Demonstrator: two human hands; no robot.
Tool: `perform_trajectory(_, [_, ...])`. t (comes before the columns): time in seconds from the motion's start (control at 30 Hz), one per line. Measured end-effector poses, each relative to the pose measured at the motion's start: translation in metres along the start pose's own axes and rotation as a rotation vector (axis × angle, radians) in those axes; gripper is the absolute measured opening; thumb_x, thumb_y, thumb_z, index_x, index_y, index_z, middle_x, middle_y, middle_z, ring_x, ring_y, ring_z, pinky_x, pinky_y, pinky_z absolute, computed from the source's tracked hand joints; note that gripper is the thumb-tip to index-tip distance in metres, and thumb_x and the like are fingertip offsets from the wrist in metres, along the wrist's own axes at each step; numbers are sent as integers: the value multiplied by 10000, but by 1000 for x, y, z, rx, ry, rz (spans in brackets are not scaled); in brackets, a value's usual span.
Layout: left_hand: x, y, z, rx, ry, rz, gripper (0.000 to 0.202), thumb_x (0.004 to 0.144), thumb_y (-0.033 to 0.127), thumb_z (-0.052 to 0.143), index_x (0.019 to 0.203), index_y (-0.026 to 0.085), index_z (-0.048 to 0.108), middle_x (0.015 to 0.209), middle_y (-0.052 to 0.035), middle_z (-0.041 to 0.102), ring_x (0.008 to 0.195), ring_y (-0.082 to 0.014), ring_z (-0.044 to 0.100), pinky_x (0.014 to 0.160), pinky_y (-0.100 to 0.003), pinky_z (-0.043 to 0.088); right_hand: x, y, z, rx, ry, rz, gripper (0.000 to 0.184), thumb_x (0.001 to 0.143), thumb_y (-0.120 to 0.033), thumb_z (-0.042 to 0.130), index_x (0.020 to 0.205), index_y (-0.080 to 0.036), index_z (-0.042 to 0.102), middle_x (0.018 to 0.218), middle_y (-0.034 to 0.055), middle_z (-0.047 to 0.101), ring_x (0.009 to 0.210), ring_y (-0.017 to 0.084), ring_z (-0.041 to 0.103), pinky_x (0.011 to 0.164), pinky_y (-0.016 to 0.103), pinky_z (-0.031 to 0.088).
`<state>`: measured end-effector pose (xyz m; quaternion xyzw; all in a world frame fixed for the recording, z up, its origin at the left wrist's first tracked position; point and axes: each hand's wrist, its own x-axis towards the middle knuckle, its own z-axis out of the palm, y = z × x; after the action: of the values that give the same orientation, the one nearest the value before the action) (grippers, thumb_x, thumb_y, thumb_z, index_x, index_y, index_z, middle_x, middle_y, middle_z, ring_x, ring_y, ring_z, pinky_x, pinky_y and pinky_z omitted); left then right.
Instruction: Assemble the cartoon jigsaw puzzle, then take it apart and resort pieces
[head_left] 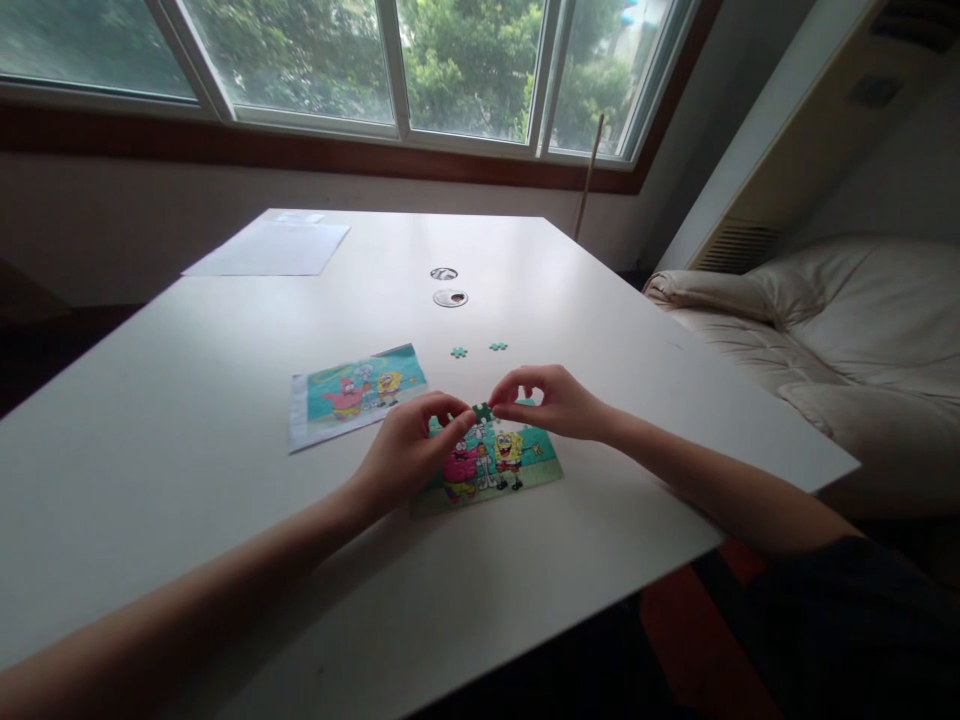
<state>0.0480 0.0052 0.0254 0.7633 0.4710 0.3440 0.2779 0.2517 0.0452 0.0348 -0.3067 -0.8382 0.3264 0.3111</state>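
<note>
A small green puzzle piece (482, 411) is pinched between the fingertips of my left hand (411, 452) and my right hand (551, 401), just above the top edge of a cartoon jigsaw puzzle (495, 462) lying on the white table (187, 420). Both hands have their fingers curled inward around the piece. Two loose green pieces (459, 352) (499, 347) lie a little farther back on the table. A printed picture sheet (356, 392) showing the same cartoon scene lies to the left of the puzzle.
Two round cable-hole discs (450, 297) sit mid-table. A sheet of paper (270, 248) lies at the far left corner. A cushioned sofa (847, 330) stands right of the table. Windows (390, 60) run along the back wall, with a stick (589, 175) leaning below them.
</note>
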Motion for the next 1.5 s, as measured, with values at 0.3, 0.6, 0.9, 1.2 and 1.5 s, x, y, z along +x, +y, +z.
perform_trajectory(0.3, [-1, 0, 0, -12, -43, 31, 223, 833, 341, 515, 767, 162, 631, 717, -10, 634, 663, -131, 560, 624, -248, 421, -5, -3, -3, -337, 62, -317, 128, 812, -274, 576, 789, -166, 641, 728, 39, 657, 710, 125, 552, 688, 268, 440])
perform_trajectory(0.6, [0, -18, -2, 392, -59, 342, 192, 862, 261, 468, 855, 173, 639, 869, -64, 618, 822, -198, 539, 758, -356, 434, -6, 18, -10, -314, -138, -136, 105, 774, -245, 612, 768, -148, 654, 695, 36, 646, 693, 122, 538, 657, 241, 436])
perform_trajectory(0.9, [-4, -21, -2, 498, -179, 442, 259, 883, 282, 433, 1065, 200, 598, 1008, -86, 597, 909, -217, 521, 802, -385, 436, -5, 16, -10, -317, -230, -26, 103, 757, -241, 620, 744, -149, 666, 646, 17, 621, 654, 109, 515, 624, 219, 404])
perform_trajectory(1.2, [-4, -20, -1, 577, -251, 458, 306, 908, 328, 399, 1167, 248, 543, 1105, -86, 557, 981, -229, 495, 843, -413, 406, -4, 19, -13, -329, -261, -62, 119, 767, -260, 607, 755, -156, 663, 638, 7, 593, 641, 103, 500, 630, 225, 402])
perform_trajectory(1.5, [-4, -17, -2, 649, -265, 481, 320, 904, 317, 385, 1189, 248, 515, 1118, -96, 541, 975, -237, 491, 845, -412, 388, -4, 19, -13, -329, -258, -68, 106, 764, -246, 607, 744, -154, 656, 635, 3, 575, 632, 99, 492, 617, 220, 399])
